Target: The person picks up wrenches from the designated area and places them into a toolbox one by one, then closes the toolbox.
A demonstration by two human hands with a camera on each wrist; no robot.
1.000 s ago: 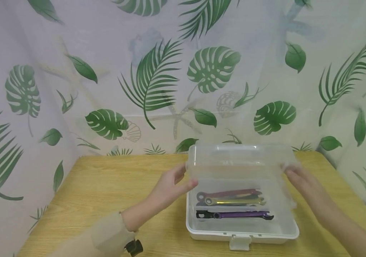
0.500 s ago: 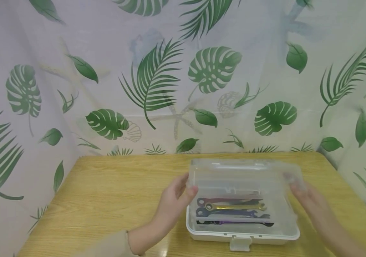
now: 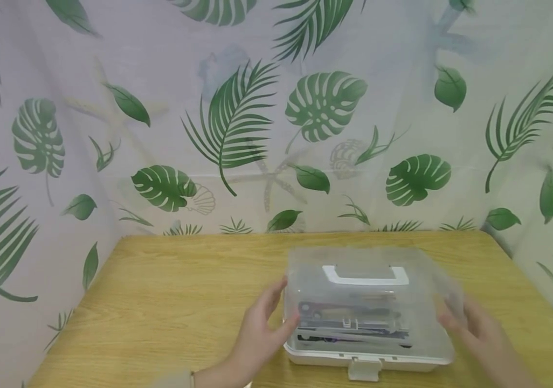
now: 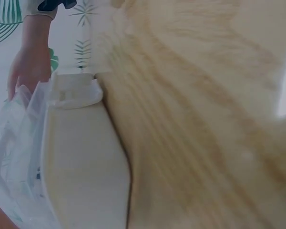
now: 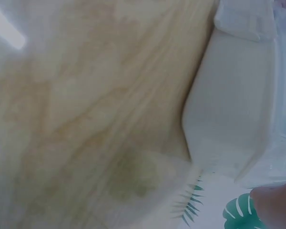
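Note:
A clear-lidded white toolbox [image 3: 315,357] stands on the table with its hinged lid [image 3: 373,302] slanting down over the base. Several combination wrenches [image 3: 354,311] lie inside, blurred through the plastic. At the lid's left edge, my left hand [image 3: 260,326] grips with thumb in front and fingers behind. My right hand [image 3: 482,328] holds the lid's right side, its fingers partly hidden behind the plastic. A white carrying handle [image 3: 368,278] lies on the lid's top. In front, the clear latch [image 3: 365,369] hangs down from the base.
The wood-grain table [image 3: 174,302] extends to the left of the toolbox and behind it. A leaf-patterned curtain [image 3: 257,134] hangs along the table's back and both sides.
The lid has swung forward and down over the wrenches, bringing its white handle into view. Both hands have moved down and toward the front with it.

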